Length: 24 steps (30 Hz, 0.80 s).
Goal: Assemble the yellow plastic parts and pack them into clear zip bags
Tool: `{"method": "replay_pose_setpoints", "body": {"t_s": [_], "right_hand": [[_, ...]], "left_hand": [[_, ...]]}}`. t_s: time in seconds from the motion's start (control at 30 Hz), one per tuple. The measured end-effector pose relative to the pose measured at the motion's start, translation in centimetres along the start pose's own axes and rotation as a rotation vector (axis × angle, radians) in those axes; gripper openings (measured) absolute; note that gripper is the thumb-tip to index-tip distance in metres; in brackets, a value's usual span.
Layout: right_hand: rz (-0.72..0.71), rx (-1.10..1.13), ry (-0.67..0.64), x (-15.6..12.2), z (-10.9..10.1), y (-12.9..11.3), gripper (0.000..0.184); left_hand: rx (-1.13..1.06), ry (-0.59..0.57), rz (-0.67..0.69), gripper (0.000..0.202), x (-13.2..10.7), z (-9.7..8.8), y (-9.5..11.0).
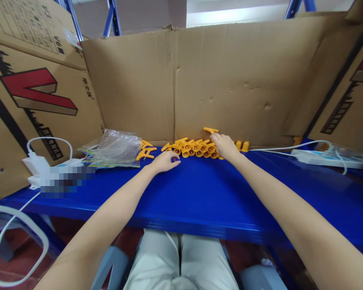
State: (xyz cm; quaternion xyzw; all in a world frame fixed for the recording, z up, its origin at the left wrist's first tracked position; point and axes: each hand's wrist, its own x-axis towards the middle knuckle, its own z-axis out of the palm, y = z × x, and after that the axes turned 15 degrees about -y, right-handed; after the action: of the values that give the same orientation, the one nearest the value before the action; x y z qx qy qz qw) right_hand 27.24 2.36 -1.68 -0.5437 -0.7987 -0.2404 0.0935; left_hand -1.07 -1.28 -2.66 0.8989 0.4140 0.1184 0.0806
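Observation:
Several yellow-orange plastic pieces (203, 148) lie stacked in a row along the back of the blue shelf, their round hollow cup ends facing me and T-shaped handles behind. My left hand (164, 162) is at the row's left end, thumb and fingers apart, close beside the nearest cups. At the right part of the row, my right hand (226, 146) has its fingers closed on a yellow T-handled piece (211, 130), whose crossbar sticks up past the fingertips; its lower part is hidden. Two more cups (245, 146) stand just right of that hand.
Loose yellow handles (145, 153) lie left of the row, beside a pile of clear plastic bags (115, 147). White power strips with cables sit left (60, 171) and right (329, 157). Cardboard (224, 80) walls in the blue shelf (184, 201) at the back and sides.

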Motion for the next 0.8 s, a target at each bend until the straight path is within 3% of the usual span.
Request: {"method": "replay_pose_setpoints", "body": {"t_s": [0.2, 0.43, 0.63, 0.8], "right_hand": [[0.069, 0.088, -0.079, -0.4, 0.1, -0.2, 0.041], [0.129, 0.363, -0.254, 1.3, 0.8, 1.1, 0.047], [0.076, 0.631, -0.437, 2.2, -1.5, 2.2, 0.053], [0.200, 0.783, -0.447, 3.1, -3.5, 4.4, 0.035]], "left_hand": [[0.008, -0.018, 0.001, 0.022, -0.2, -0.1, 0.1], [-0.008, -0.017, 0.002, 0.022, -0.3, -0.1, 0.3], [-0.007, 0.000, 0.001, 0.021, -0.2, 0.0, 0.1], [-0.011, -0.005, -0.008, 0.020, -0.2, 0.0, 0.2]]}}
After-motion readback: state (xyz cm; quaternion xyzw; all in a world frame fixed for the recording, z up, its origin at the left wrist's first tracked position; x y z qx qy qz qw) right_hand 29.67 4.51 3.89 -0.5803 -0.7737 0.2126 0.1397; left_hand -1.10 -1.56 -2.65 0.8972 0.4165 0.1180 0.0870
